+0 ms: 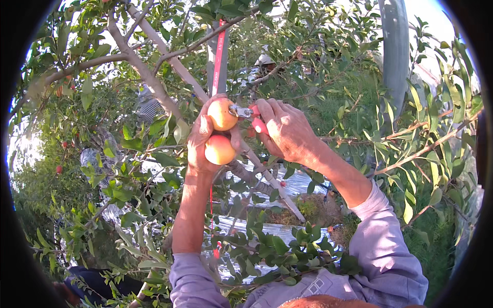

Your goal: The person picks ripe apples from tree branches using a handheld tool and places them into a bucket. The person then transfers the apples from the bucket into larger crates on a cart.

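Observation:
My left hand (pixel 202 138) holds two yellow-red apples, one above the other: an upper apple (pixel 222 114) and a lower apple (pixel 220 149). My right hand (pixel 287 129) grips small snips with red handles (pixel 259 125). Their short metal blades (pixel 242 111) touch the right side of the upper apple, near its stem end; whether the blades are fully closed cannot be told. Part of my left hand's fingers is hidden behind the fruit.
Leafy apple branches (pixel 150 82) surround both arms, with a leafy branch (pixel 435 146) at the right. A red printed strap (pixel 218 57) runs along a grey post. Another post (pixel 394 50) stands at upper right. People are partly visible through foliage. Reflective sheeting (pixel 269 231) covers ground below.

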Motion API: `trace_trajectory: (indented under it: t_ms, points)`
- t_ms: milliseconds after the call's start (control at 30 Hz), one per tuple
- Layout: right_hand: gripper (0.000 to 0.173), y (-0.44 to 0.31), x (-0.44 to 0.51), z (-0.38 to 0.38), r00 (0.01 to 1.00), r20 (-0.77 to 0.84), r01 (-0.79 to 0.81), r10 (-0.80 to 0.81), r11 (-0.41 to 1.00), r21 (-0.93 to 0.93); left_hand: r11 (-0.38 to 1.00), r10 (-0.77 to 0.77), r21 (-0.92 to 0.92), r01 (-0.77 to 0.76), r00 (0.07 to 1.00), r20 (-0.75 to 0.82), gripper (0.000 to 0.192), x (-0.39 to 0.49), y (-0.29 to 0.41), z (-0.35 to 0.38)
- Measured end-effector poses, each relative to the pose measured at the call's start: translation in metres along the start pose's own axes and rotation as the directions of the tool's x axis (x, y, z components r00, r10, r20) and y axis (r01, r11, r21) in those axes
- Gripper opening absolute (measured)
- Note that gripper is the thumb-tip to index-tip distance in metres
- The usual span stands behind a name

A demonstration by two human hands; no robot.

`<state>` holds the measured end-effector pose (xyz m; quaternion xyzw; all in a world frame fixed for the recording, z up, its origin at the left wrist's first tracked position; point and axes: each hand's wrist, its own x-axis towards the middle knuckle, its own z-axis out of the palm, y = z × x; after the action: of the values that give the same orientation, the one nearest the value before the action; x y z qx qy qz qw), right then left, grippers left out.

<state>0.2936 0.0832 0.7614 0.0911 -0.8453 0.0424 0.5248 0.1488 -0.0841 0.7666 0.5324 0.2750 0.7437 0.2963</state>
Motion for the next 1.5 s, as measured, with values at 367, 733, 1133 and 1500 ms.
trace_trajectory:
  t_ms: [367, 733, 1133, 1500]
  points:
    - [0.025, 0.086, -0.015, 0.030, 0.701, 0.318, -0.711, 0.639, 0.592, 0.380, 0.959, -0.206, -0.238, 0.154, 0.955, -0.213, 0.056, 0.016, -0.087, -0.006]
    - [0.024, 0.204, -0.060, 0.101, 0.319, 0.681, -0.946, 0.658, 0.175, 0.275, 0.888, -0.451, -0.364, 0.280, 0.680, -0.578, 0.029, 0.021, -0.293, -0.147]
    - [0.031, 0.236, -0.096, 0.112, 0.131, 0.818, -0.990, 0.560, 0.031, 0.136, 0.794, -0.603, -0.513, 0.328, 0.309, -0.736, 0.037, 0.141, -0.336, -0.303]
    - [0.027, 0.228, -0.121, 0.109, 0.127, 0.842, -0.978, 0.525, 0.209, 0.017, 0.883, -0.362, -0.470, 0.000, 0.639, -0.679, 0.051, 0.141, -0.373, -0.370]
